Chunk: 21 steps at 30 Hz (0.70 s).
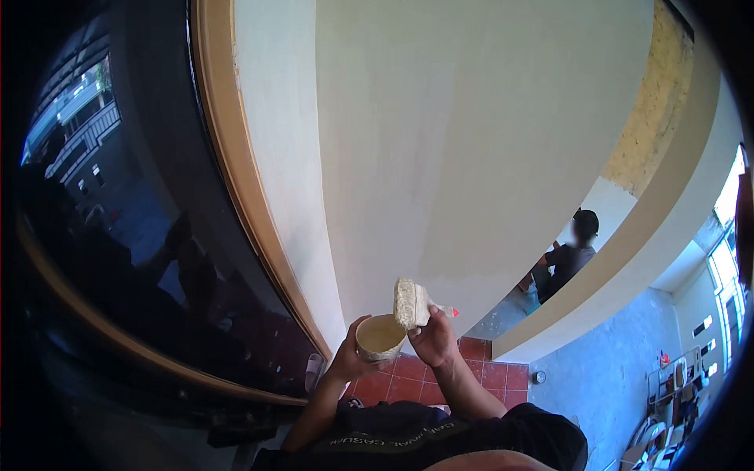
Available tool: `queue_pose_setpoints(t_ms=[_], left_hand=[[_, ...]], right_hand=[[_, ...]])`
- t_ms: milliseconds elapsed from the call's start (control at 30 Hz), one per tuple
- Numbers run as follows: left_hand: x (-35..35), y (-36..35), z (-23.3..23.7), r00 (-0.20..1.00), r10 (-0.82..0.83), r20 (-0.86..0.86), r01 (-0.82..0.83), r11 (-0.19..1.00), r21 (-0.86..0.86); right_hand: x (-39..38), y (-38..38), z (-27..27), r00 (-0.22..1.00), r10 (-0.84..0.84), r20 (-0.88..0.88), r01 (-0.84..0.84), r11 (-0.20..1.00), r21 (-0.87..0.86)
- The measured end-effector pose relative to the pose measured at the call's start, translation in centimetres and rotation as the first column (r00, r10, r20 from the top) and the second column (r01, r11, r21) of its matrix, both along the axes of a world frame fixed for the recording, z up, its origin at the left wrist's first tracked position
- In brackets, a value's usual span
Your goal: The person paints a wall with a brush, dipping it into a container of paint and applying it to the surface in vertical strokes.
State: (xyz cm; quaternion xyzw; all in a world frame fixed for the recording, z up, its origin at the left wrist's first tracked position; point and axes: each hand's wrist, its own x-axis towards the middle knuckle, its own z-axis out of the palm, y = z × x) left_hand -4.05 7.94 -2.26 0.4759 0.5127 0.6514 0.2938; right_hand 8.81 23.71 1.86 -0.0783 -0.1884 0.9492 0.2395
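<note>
My left hand (350, 359) is wrapped round a small paint pot (381, 355), its open top tipped toward me and its inside coated in cream paint. Just right of the pot, my right hand (433, 339) grips a wide paintbrush (410, 304) with cream-crusted bristles and a red tip on its handle. The bristles overlap the pot's right rim in this view. Ahead of both hands rises a cream wall (440, 157) with uneven, patchy shades.
A wooden frame (236, 173) edges a dark glossy panel (141, 235) on the left. Red tiles (408, 381) lie below. Through an opening at right, a person (569, 259) sits low. Chairs (679, 377) and clutter stand on the grey floor (601, 353).
</note>
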Motion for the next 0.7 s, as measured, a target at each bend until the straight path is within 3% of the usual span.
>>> queue_pose_setpoints(t_ms=[233,367,500,600,700], left_hand=[[-1.3,0.1,-1.3,0.997,0.045,0.063,-0.046,0.999,0.026],[-0.9,0.3,-1.3,0.987,0.043,0.153,-0.045,0.999,0.008],[-1.3,0.6,-2.0,0.999,0.043,0.028,-0.043,0.999,0.009],[-0.6,0.3,-1.9,0.995,0.028,0.092,-0.032,0.999,0.034],[-0.8,0.0,-1.9,0.998,0.014,0.062,-0.018,0.998,0.055]], right_hand=[[-1.3,2.6,0.7,0.999,-0.004,-0.046,0.004,1.000,-0.004],[-1.1,4.2,2.8,0.998,0.010,-0.062,-0.004,0.995,0.096],[-1.6,5.8,5.8,0.996,-0.033,-0.086,0.048,0.981,0.187],[-2.4,7.8,10.3,0.965,-0.231,-0.123,0.258,0.916,0.306],[-4.0,11.2,16.1,0.897,-0.370,-0.242,0.442,0.741,0.506]])
